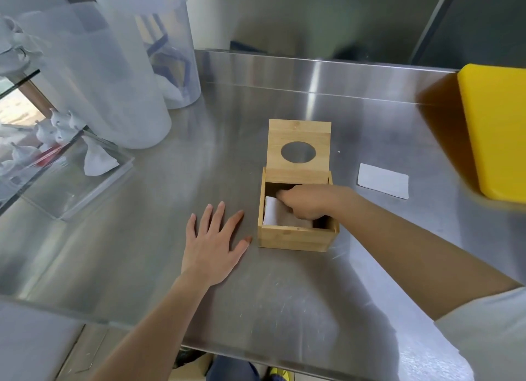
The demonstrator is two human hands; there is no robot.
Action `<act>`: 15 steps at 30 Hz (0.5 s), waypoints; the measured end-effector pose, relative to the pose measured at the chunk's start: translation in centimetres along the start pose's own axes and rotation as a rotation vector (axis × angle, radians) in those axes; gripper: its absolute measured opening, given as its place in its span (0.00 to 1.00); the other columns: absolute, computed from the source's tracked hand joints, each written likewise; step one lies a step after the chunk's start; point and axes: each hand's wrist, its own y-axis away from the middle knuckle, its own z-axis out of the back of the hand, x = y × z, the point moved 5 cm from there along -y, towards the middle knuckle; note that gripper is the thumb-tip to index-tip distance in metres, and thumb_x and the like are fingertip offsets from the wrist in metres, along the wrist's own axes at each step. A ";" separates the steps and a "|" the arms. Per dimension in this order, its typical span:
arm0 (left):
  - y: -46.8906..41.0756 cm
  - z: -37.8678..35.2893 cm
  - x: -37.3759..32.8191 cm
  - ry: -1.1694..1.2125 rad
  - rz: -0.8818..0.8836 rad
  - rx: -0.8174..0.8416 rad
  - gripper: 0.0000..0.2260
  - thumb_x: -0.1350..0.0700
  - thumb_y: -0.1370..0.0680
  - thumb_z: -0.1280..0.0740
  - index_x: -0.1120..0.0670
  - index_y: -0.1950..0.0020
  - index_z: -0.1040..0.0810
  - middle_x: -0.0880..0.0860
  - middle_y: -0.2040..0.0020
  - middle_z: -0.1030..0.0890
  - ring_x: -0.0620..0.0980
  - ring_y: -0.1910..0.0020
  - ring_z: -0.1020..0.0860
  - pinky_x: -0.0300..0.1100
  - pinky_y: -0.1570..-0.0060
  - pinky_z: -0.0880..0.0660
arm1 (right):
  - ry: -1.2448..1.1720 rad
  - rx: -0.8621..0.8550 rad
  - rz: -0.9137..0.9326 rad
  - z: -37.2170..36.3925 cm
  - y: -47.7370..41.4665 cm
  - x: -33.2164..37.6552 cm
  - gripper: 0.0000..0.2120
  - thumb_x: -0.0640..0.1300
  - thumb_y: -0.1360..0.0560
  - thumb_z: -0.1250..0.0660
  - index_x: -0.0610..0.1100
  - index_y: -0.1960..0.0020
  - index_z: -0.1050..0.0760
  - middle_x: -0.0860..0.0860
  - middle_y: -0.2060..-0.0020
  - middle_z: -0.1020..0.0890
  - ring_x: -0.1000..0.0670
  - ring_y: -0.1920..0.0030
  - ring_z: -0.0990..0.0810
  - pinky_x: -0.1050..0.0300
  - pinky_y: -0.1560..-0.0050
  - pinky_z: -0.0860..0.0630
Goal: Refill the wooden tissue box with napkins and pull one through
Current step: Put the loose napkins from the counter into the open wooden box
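Observation:
A small wooden tissue box [296, 238] stands in the middle of a steel table, its hinged lid [299, 130] raised and showing a round hole. White napkins [271, 214] lie inside the box on the left. My right hand [306, 202] reaches down into the box, fingers curled on top of the napkins; the fingertips are hidden. My left hand [213, 244] lies flat on the table just left of the box, fingers spread, thumb nearly touching the box corner.
A loose white napkin [382, 180] lies right of the box. A yellow board [501, 130] sits at the far right. Tall translucent containers [128, 76] and a clear tray [71, 181] of crumpled paper crowd the left. The steel table [284, 295] front edge is near me.

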 end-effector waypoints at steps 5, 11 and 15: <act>0.0 0.0 -0.1 -0.003 -0.003 -0.005 0.31 0.34 0.28 0.62 0.41 0.27 0.47 0.52 0.22 0.48 0.55 0.24 0.54 0.56 0.27 0.57 | 0.019 0.107 -0.020 0.5 0.3 -0.2 0.07 0.36 0.23 0.45 0.40 0.47 0.31 0.49 0.63 0.29 0.49 0.62 0.31 0.58 0.64 0.34; 0.1 0.2 -0.2 -0.008 -0.001 0.005 0.32 0.34 0.29 0.63 0.41 0.26 0.48 0.53 0.22 0.49 0.55 0.24 0.55 0.57 0.27 0.57 | 0.125 -0.087 -0.028 -0.7 -0.2 0.6 0.18 0.36 0.24 0.43 0.40 0.34 0.35 0.43 0.55 0.23 0.46 0.60 0.28 0.53 0.61 0.31; 0.1 0.3 -0.3 0.011 -0.001 0.004 0.32 0.34 0.29 0.63 0.41 0.26 0.47 0.53 0.22 0.49 0.55 0.24 0.54 0.57 0.27 0.58 | 0.192 -0.235 0.025 -0.3 0.1 0.6 0.16 0.38 0.24 0.42 0.40 0.36 0.33 0.42 0.47 0.22 0.41 0.51 0.23 0.50 0.60 0.28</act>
